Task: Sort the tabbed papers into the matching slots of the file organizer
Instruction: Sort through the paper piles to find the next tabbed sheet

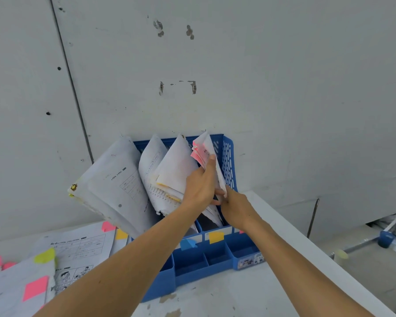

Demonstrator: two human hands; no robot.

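Both hands met at the rightmost slot of a blue perforated plastic file organizer. Left of the organizer, loose white sheets with pink and yellow-green tabs lay unsorted. The left hand gripped a sheaf of white papers with pink tabs, thumb pressed along it, apparently steadying it upright; the right hand pinched its lower edge, likely guiding it in. On the organizer's front, a small yellow sticky label and a small blue sticky label marked slots.
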